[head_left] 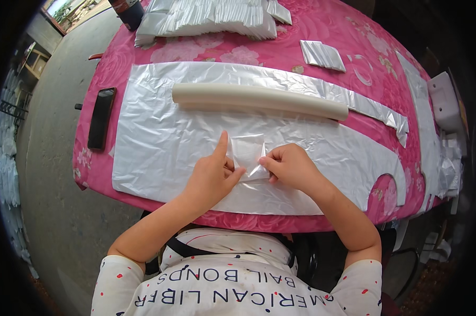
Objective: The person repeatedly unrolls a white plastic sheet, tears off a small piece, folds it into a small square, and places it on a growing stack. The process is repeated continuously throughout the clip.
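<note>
A small folded square of thin, shiny white plastic film lies in front of me, on a large white plastic carrier bag spread flat. My right hand pinches the square's right edge between thumb and fingertips. At its lower left corner, my left hand has the thumb and curled fingers closed on the edge, while the index finger points straight away from me. Part of that grip is hidden under the hand. Just beyond both hands, a long cream-coloured tube rests across the bag.
A pink flowered cloth covers the table. Large stacks of folded plastic bags stand at the far side, with a smaller bundle to their right. A dark phone lies left, a dark bottle far left. More plastic hangs right.
</note>
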{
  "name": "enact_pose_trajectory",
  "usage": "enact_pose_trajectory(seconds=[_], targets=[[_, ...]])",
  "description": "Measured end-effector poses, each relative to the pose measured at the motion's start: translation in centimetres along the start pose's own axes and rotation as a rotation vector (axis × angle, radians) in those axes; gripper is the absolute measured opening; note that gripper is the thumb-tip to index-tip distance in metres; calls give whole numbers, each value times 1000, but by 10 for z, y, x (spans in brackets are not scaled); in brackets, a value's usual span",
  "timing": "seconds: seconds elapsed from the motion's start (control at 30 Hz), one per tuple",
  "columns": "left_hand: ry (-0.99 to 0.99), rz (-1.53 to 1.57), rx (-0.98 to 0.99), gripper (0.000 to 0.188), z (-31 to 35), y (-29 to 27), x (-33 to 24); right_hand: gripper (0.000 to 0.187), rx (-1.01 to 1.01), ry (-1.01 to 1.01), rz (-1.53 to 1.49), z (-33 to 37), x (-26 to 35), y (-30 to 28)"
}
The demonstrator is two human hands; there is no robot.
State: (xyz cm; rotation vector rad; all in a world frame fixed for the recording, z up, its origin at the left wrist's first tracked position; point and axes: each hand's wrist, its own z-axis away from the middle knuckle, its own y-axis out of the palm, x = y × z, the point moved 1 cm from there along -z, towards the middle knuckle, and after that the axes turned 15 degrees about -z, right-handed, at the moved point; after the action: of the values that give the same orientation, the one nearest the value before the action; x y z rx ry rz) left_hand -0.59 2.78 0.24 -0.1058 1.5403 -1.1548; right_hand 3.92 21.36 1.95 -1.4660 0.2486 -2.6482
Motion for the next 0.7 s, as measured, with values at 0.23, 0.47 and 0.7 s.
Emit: enact_pose_trajectory(seconds=[0.23,0.47,0.7], targets=[[392,-599,-342,80,-2,-3,-5,27,7,52,42,-2,7,1],[418,-617,-141,88,-6,32,-11,26,-38,-12,29,-2,0,3],[388,-692,-80,96,-5,36,-5,20,-128,-208,330,17,6,10]])
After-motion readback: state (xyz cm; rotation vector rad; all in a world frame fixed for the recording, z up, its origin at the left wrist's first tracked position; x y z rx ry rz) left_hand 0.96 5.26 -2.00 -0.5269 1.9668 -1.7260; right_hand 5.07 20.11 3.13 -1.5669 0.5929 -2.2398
